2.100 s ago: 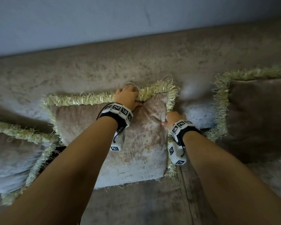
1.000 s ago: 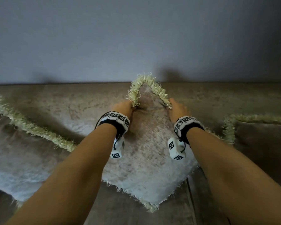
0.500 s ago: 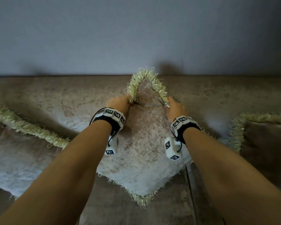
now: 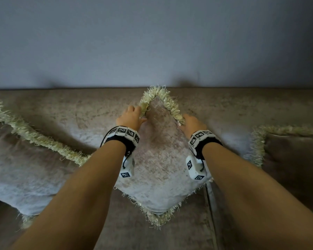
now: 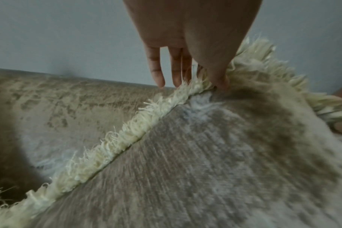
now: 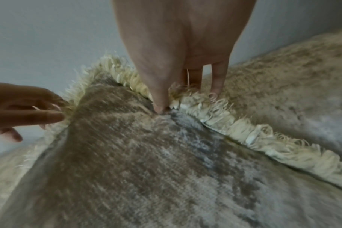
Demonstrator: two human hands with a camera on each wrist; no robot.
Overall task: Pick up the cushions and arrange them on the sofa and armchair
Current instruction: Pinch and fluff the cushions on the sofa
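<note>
A beige velvet cushion [image 4: 161, 168] with pale yellow fringe stands on one corner like a diamond, leaning on the sofa backrest [image 4: 79, 112]. My left hand [image 4: 132, 116] pinches its upper left fringe just below the top corner. The left wrist view shows the thumb of that hand [image 5: 195, 80] on the front seam and straight fingers behind the cushion [image 5: 205, 169]. My right hand [image 4: 192, 121] pinches the upper right edge. In the right wrist view its thumb presses the seam, its fingers go behind the fringe [image 6: 176, 95], and the cushion face [image 6: 146, 169] fills the lower frame.
A larger fringed cushion [image 4: 25, 168] leans at the left, its edge behind my left forearm. A darker fringed cushion [image 4: 293, 159] stands at the right. A grey wall [image 4: 152, 42] rises behind the backrest. A seat seam [image 4: 210, 213] runs below the middle cushion.
The middle cushion has turned from lying square to standing on its corner. Both hands have shifted to its top corner. In the last half second it has hardly moved.
</note>
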